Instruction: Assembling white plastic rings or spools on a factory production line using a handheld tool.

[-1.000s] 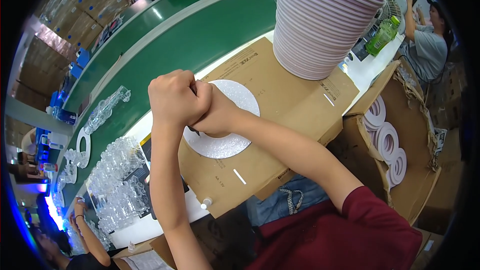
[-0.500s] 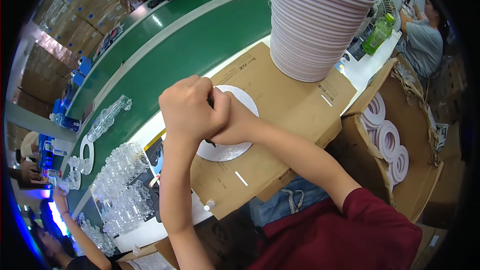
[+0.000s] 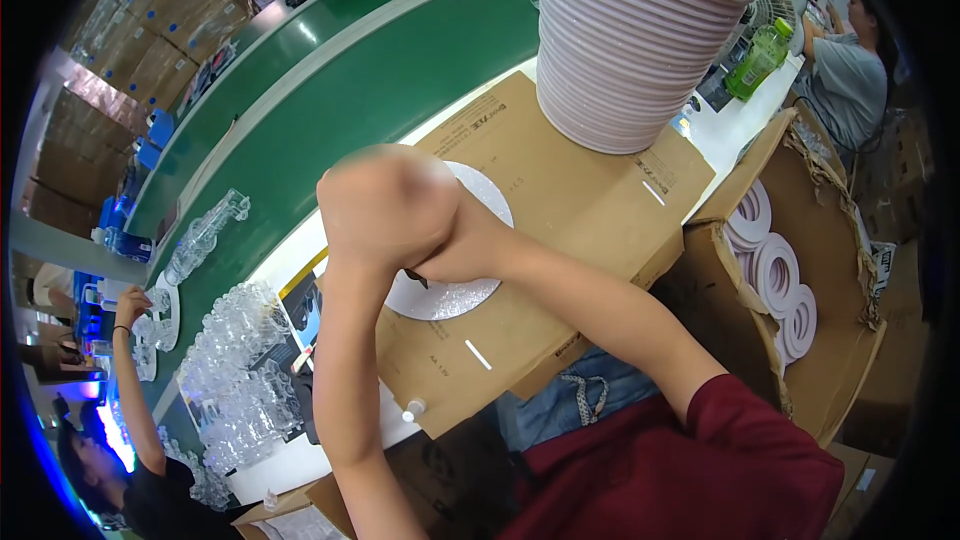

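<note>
My left hand is a closed fist, blurred by motion, and it is pressed over my right hand. The two are clasped together just above a round silver glitter disc. That disc lies flat on a brown cardboard box. A small dark tip shows under the clasped hands; what it belongs to is hidden. My right hand's fingers are covered by the left fist.
A tall stack of pale pink plates stands on the box's far end. A green conveyor belt runs behind. Clear plastic pieces pile up at left. An open carton of white rings sits at right. Co-workers stand at top right and lower left.
My clasped hands have stayed together and shifted toward the near left edge of the disc. The left fist is now blurred by motion.
</note>
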Action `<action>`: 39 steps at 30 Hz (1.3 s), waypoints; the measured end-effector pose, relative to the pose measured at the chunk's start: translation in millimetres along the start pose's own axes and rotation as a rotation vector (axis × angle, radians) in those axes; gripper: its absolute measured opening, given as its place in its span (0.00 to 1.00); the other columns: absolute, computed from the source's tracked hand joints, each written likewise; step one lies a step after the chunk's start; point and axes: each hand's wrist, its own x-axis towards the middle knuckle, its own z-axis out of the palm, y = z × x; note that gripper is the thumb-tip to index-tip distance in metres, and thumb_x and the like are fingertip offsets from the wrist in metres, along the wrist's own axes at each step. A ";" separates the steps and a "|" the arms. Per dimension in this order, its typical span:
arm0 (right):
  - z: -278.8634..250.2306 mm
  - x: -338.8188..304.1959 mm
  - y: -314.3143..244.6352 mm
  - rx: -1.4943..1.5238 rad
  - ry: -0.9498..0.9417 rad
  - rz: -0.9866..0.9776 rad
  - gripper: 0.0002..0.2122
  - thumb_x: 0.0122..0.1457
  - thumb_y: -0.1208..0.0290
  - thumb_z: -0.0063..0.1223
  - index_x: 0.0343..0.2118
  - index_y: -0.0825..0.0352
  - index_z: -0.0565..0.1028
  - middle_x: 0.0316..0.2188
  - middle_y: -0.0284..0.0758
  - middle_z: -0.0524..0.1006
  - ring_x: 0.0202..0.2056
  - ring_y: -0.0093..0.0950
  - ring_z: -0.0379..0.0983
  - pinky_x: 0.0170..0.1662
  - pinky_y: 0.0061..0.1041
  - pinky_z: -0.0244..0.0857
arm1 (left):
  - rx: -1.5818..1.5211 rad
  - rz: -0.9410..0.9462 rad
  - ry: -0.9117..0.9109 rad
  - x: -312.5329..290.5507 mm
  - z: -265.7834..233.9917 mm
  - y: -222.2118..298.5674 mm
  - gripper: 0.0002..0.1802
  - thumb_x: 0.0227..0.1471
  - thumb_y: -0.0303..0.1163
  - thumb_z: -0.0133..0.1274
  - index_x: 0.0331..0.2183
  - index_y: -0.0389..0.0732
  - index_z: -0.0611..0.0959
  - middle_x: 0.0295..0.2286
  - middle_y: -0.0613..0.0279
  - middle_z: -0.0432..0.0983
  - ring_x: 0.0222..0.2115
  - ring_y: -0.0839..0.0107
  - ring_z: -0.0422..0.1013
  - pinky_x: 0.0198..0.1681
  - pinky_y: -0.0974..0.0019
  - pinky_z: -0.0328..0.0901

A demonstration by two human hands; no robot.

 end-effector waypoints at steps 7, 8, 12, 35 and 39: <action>1.5 1.6 0.8 0.044 0.087 -0.115 0.12 0.37 0.81 0.59 0.28 0.72 0.73 0.24 0.39 0.79 0.29 0.29 0.78 0.32 0.26 0.70 | 0.011 -0.022 -0.007 -1.9 4.0 -2.1 0.11 0.32 0.30 0.50 0.09 0.35 0.70 0.10 0.53 0.62 0.10 0.57 0.60 0.15 0.60 0.57; 1.5 1.5 0.3 0.037 0.094 -0.116 0.12 0.37 0.81 0.59 0.29 0.72 0.73 0.24 0.39 0.79 0.29 0.30 0.78 0.32 0.26 0.70 | 0.007 -0.022 -0.004 -2.4 4.3 -2.0 0.11 0.31 0.30 0.50 0.09 0.35 0.70 0.10 0.53 0.62 0.10 0.57 0.60 0.15 0.60 0.57; 3.6 1.3 -1.3 0.046 0.093 -0.128 0.13 0.37 0.81 0.60 0.29 0.72 0.74 0.25 0.39 0.80 0.30 0.30 0.78 0.33 0.26 0.71 | 0.038 -0.041 -0.029 -3.7 1.4 -1.9 0.11 0.31 0.30 0.51 0.09 0.36 0.70 0.10 0.54 0.63 0.10 0.57 0.61 0.15 0.61 0.58; 15.4 -16.6 1.4 0.063 0.091 -0.103 0.09 0.39 0.80 0.59 0.27 0.70 0.73 0.25 0.37 0.78 0.30 0.29 0.76 0.32 0.27 0.68 | 0.024 0.001 -0.131 -11.6 -10.8 5.6 0.12 0.31 0.34 0.52 0.08 0.38 0.72 0.09 0.56 0.64 0.10 0.59 0.62 0.15 0.61 0.59; 21.8 -15.2 1.8 0.110 0.090 -0.145 0.09 0.38 0.80 0.60 0.25 0.71 0.73 0.25 0.37 0.78 0.29 0.28 0.76 0.31 0.27 0.67 | 0.014 -0.008 -0.123 -18.1 -11.9 2.7 0.12 0.31 0.34 0.52 0.08 0.39 0.71 0.09 0.56 0.64 0.10 0.59 0.62 0.15 0.61 0.59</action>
